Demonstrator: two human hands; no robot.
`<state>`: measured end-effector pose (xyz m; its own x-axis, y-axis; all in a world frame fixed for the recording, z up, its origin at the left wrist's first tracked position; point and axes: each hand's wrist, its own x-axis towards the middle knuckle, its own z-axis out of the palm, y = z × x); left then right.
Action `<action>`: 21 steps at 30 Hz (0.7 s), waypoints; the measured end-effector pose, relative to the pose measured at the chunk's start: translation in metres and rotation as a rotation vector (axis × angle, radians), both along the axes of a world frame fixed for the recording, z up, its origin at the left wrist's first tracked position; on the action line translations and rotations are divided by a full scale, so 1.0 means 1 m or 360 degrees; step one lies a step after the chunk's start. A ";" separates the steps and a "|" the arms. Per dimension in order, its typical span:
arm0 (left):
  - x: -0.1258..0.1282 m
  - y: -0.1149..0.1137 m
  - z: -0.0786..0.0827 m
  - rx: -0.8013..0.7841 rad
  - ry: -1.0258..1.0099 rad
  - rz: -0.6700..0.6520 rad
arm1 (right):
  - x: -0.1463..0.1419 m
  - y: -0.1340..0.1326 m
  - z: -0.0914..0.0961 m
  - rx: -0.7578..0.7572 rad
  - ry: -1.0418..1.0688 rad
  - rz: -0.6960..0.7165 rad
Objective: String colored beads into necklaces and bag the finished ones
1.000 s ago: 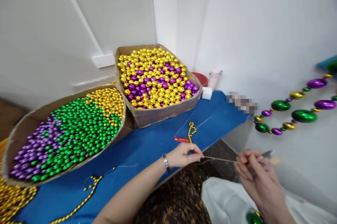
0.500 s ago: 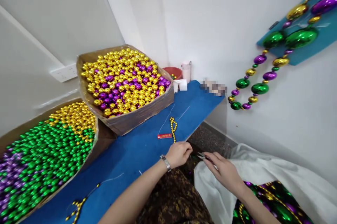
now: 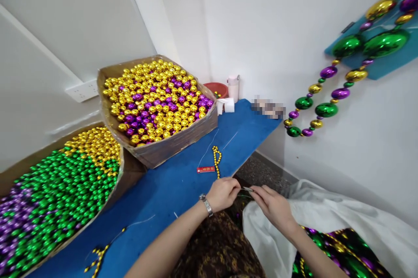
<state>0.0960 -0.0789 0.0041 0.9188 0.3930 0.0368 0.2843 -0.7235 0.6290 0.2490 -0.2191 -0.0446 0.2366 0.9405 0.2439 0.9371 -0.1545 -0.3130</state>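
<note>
Silvery and thin, a needle [image 3: 247, 189] sits just past the near edge of the blue table [image 3: 170, 191], between the two hands. The left hand [image 3: 224, 192] and right hand [image 3: 273, 206] each hold it in a narrow grip, fingertips pinched on its ends. Just beyond the left knuckles lie a string of gold beads [image 3: 216, 159] and a red label [image 3: 205, 169]. Farther back stand a box of gold and purple beads [image 3: 176, 145] and a box of green beads [image 3: 129, 173]. A white cloth [image 3: 277, 243] lies under the right wrist.
</note>
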 end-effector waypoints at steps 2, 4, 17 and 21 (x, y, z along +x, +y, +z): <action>-0.006 0.001 0.005 -0.0050 -0.0059 0.0096 | 0.005 0.007 -0.001 -0.0025 -0.0066 -0.0033; -0.015 0.003 0.011 -0.0142 -0.0181 0.0225 | 0.010 0.022 -0.002 -0.0054 -0.0136 -0.0071; -0.113 0.066 0.081 -0.0783 -0.1217 0.1307 | 0.046 0.146 0.011 -0.0219 -0.0336 0.0163; -0.136 0.062 0.099 -0.0995 -0.1558 0.1371 | 0.047 0.168 0.015 -0.0193 -0.0276 0.0294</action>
<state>-0.0396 -0.0165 0.1028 0.0997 0.9879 0.1186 -0.2403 -0.0918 0.9663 0.2956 -0.0508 -0.0295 0.0232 0.9886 0.1488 0.9908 -0.0029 -0.1354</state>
